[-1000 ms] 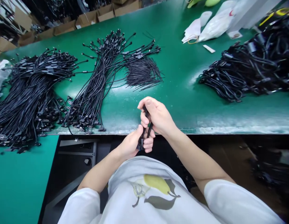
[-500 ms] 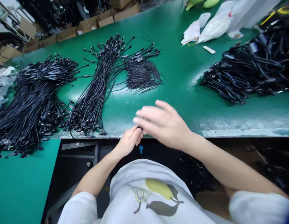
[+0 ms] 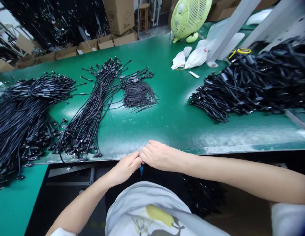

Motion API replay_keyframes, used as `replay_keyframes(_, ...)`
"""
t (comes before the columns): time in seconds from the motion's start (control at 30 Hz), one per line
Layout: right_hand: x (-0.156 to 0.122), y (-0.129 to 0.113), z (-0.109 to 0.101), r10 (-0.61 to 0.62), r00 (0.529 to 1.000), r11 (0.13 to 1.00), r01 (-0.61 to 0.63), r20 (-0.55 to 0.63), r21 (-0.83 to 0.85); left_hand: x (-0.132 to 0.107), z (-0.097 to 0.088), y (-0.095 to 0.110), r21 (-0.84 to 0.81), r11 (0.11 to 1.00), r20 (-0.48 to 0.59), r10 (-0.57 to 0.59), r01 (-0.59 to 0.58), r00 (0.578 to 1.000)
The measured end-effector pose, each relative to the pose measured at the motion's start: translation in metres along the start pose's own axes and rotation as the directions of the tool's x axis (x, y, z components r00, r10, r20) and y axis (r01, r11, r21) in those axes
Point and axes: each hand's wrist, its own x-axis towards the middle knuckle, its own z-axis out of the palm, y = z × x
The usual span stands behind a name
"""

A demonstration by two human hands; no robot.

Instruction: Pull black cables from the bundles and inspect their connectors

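At the table's front edge my left hand (image 3: 129, 166) and my right hand (image 3: 160, 155) meet, fingertips touching. Both are closed, with the fingers curled inward. Whatever they grip is hidden by the fingers. Beyond them, to the left, lies a bundle of black cables (image 3: 93, 108) with small connectors at both ends. Beside that bundle is a pile of short thin black ties or wires (image 3: 139, 95). A larger heap of black cables (image 3: 26, 108) rests at the far left.
Coiled black cables (image 3: 255, 85) are heaped on the right of the green table (image 3: 167, 127). Toward the back stand a light green fan (image 3: 190, 18), white plastic bags (image 3: 196, 58) and a grey post (image 3: 231, 29). Cardboard boxes (image 3: 88, 47) line the far edge.
My right hand has come down from above, its spread fingers closing against my left hand. The view has tilted up and shifted right, bringing the fan into sight.
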Motion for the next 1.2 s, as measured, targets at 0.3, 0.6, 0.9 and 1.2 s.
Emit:
replay_keyframes(0.3,0.002,0.006,-0.002,-0.076,0.996,0.965,0.064,0.038,0.254,0.003,-0.011,0.001,-0.092,0.995,0.147,-0.016,0.03,0.989)
replay_keyframes(0.6,-0.006,0.18,0.06,0.788,0.61,0.544,-0.753,0.082,0.371,0.021,-0.007,-0.003,-0.649,0.753,-0.22,-0.054,-0.105,0.974)
replay_keyframes(0.9,-0.018,0.194,0.087,0.826,0.54,0.513,-0.839,0.162,0.18,0.028,-0.01,0.005,-0.767,0.612,-0.3,-0.074,-0.194,0.951)
replay_keyframes(1.2,-0.004,0.003,0.021,0.676,0.688,0.252,-0.553,0.264,0.794,0.039,0.01,0.01,-0.789,0.569,-0.285,-0.004,-0.232,0.958)
